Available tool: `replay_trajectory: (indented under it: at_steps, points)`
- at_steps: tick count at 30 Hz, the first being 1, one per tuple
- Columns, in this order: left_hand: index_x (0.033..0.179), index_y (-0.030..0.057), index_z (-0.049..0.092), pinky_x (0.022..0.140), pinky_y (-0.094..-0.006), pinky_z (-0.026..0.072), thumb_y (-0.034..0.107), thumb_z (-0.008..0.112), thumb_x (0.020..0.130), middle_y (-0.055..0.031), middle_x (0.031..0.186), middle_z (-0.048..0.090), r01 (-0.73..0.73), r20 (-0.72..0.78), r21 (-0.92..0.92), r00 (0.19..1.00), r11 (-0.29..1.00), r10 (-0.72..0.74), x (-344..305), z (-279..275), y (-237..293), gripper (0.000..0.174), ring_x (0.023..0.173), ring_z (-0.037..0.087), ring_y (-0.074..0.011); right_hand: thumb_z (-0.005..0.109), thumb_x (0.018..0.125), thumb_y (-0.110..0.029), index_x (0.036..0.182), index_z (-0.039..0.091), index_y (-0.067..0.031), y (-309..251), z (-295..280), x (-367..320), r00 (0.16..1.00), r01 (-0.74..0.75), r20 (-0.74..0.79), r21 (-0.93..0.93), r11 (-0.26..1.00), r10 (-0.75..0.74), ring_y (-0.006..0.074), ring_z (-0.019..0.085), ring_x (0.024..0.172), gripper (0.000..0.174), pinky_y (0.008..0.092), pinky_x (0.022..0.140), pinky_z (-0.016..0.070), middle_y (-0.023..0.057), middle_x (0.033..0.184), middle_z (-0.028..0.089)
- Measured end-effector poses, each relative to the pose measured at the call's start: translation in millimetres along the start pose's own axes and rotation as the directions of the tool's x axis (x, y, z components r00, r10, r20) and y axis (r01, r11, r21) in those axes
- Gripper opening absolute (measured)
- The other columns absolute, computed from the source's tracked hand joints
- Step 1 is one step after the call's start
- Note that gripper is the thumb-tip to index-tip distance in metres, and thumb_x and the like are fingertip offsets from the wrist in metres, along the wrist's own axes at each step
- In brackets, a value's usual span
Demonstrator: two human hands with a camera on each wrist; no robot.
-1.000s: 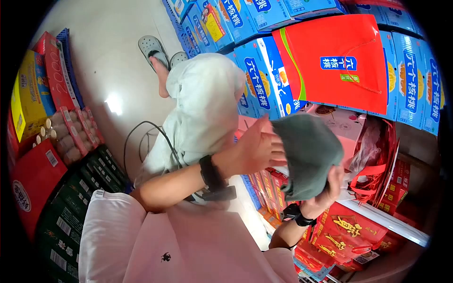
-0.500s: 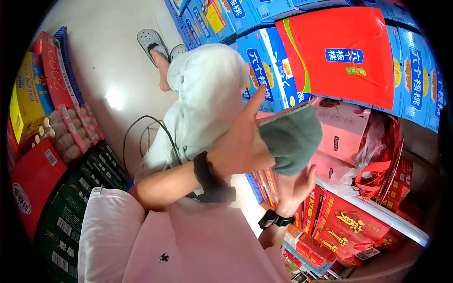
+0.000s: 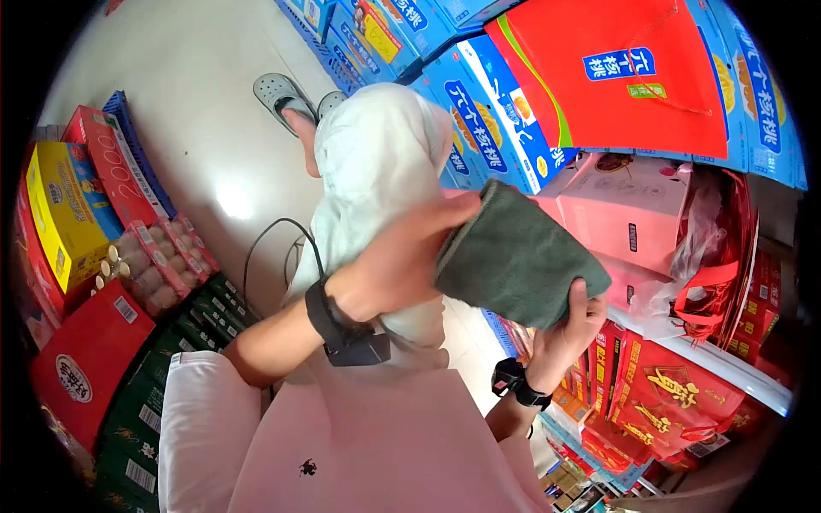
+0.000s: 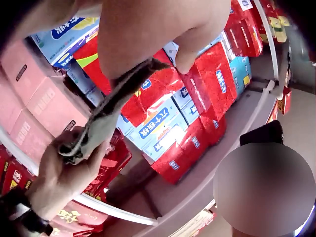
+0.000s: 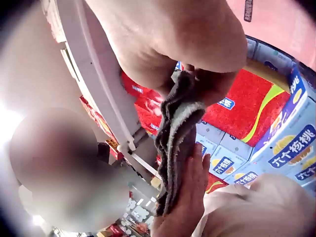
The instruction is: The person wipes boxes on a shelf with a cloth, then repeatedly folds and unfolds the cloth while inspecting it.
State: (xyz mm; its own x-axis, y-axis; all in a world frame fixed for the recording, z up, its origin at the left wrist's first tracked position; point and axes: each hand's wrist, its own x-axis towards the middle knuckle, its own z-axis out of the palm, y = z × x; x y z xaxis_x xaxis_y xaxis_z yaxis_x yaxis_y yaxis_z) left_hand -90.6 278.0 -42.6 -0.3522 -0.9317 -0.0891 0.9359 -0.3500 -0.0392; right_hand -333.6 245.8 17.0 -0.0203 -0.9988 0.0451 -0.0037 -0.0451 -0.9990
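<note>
A folded grey-green cloth (image 3: 522, 261) is held up in front of the pink shirt, above the floor. At its right end my right hand (image 3: 571, 329) grips it, thumb on the near face. My left hand (image 3: 398, 261), blurred in the head view, lies against the cloth's left side with its thumb up by the top edge. In the right wrist view the left hand's fingers (image 5: 197, 173) lie straight along the stacked layers of the cloth (image 5: 180, 133). The left wrist view shows the cloth (image 4: 101, 123) edge-on, its lower end in the right hand (image 4: 61, 173).
Blue drink cartons (image 3: 475, 115) and a red gift bag (image 3: 616, 77) stand ahead. Pink boxes (image 3: 629, 205) and red gift bags (image 3: 676, 389) on a white-edged shelf are at the right. At the left are a yellow box (image 3: 68, 214) and dark green boxes (image 3: 128, 445). A black cable (image 3: 282, 224) loops beside the legs.
The cloth has turned from a drooping shape to a flatter, squarer one facing the head camera. My right hand, spread beneath it half a second ago, now grips its right end.
</note>
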Motion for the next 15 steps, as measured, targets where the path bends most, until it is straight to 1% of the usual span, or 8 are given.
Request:
replay_trajectory:
  at_steps: [1, 3, 4, 7, 10, 13, 15]
  points:
    - [0.150, -0.0001, 0.050, 0.112, -0.0417, 0.0493, 0.033, 0.053, 0.112, -0.0133, 0.146, 0.061, 0.007, 0.009, 0.075, 1.000, 0.997, -0.007, -1.6, -2.0, -1.6, 0.050, 0.133, 0.062, -0.0242, 0.067, 0.102, -0.005, 0.127, 0.064, 0.0041, 0.4, -2.9, 1.8, 1.000, 0.005, 0.000, -0.042, 0.999, -0.005, 0.0194, 0.071, 0.102, 0.027, 0.0344, 0.095, 0.0551, 0.0124, 0.119, 0.074]
    - [0.148, -0.0007, 0.051, 0.109, -0.0381, 0.0530, 0.022, 0.056, 0.111, -0.0119, 0.142, 0.064, 0.019, -0.020, 0.164, 1.000, 0.986, -0.016, 0.0, -6.7, -6.0, 0.044, 0.129, 0.065, -0.0216, 0.068, 0.104, -0.011, 0.125, 0.065, 0.0041, 0.6, -8.9, 7.2, 1.000, 0.014, 0.006, -0.126, 0.992, -0.013, 0.0196, 0.071, 0.102, 0.027, 0.0351, 0.093, 0.0570, 0.0126, 0.118, 0.074]
    - [0.147, -0.0009, 0.052, 0.107, -0.0363, 0.0548, 0.017, 0.057, 0.110, -0.0112, 0.139, 0.065, 0.025, -0.036, 0.206, 0.999, 0.978, -0.018, 0.5, -9.7, -8.4, 0.041, 0.127, 0.066, -0.0203, 0.069, 0.103, -0.011, 0.123, 0.067, 0.0041, -2.2, -4.4, 7.9, 1.000, 0.008, 0.023, -0.118, 0.993, -0.005, 0.0172, 0.071, 0.098, 0.025, 0.0328, 0.089, 0.0573, 0.0109, 0.115, 0.074]
    - [0.145, -0.0019, 0.054, 0.104, -0.0337, 0.0572, 0.014, 0.058, 0.110, -0.0102, 0.135, 0.068, 0.036, -0.140, 0.210, 0.990, 0.977, -0.007, 1.9, -20.1, -16.8, 0.039, 0.121, 0.069, -0.0190, 0.068, 0.104, -0.010, 0.122, 0.067, 0.0044, 1.2, -6.8, 9.5, 1.000, 0.021, 0.008, -0.192, 0.981, -0.020, 0.0151, 0.070, 0.097, 0.023, 0.0311, 0.087, 0.0562, 0.0098, 0.113, 0.074]
    - [0.145, -0.0021, 0.054, 0.103, -0.0333, 0.0573, 0.016, 0.055, 0.112, -0.0092, 0.133, 0.069, 0.002, -0.182, 0.255, 0.982, 0.967, 0.046, 0.4, -20.4, -21.8, 0.037, 0.120, 0.069, -0.0178, 0.067, 0.104, -0.009, 0.121, 0.068, 0.0047, 5.0, -7.6, 9.6, 0.998, 0.056, -0.001, -0.274, 0.960, -0.059, 0.0138, 0.069, 0.096, 0.021, 0.0300, 0.086, 0.0553, 0.0088, 0.112, 0.074]
    - [0.146, -0.0019, 0.054, 0.103, -0.0336, 0.0571, 0.016, 0.053, 0.113, -0.0090, 0.134, 0.068, -0.071, -0.171, 0.329, 0.976, 0.942, 0.133, 1.1, -16.1, -25.7, 0.038, 0.120, 0.068, -0.0170, 0.065, 0.105, -0.006, 0.121, 0.067, 0.0049, 10.4, -14.8, 9.1, 0.995, 0.084, -0.014, -0.342, 0.936, -0.094, 0.0134, 0.069, 0.096, 0.020, 0.0302, 0.087, 0.0547, 0.0083, 0.111, 0.074]
    - [0.147, -0.0017, 0.053, 0.103, -0.0331, 0.0570, 0.015, 0.052, 0.113, -0.0090, 0.135, 0.068, -0.085, -0.165, 0.311, 0.976, 0.947, 0.142, 3.1, -15.7, -27.7, 0.038, 0.121, 0.068, -0.0166, 0.064, 0.105, -0.008, 0.122, 0.067, 0.0052, 10.8, -16.3, 9.3, 0.997, 0.061, -0.016, -0.317, 0.946, -0.070, 0.0151, 0.069, 0.098, 0.022, 0.0316, 0.089, 0.0549, 0.0095, 0.113, 0.074]
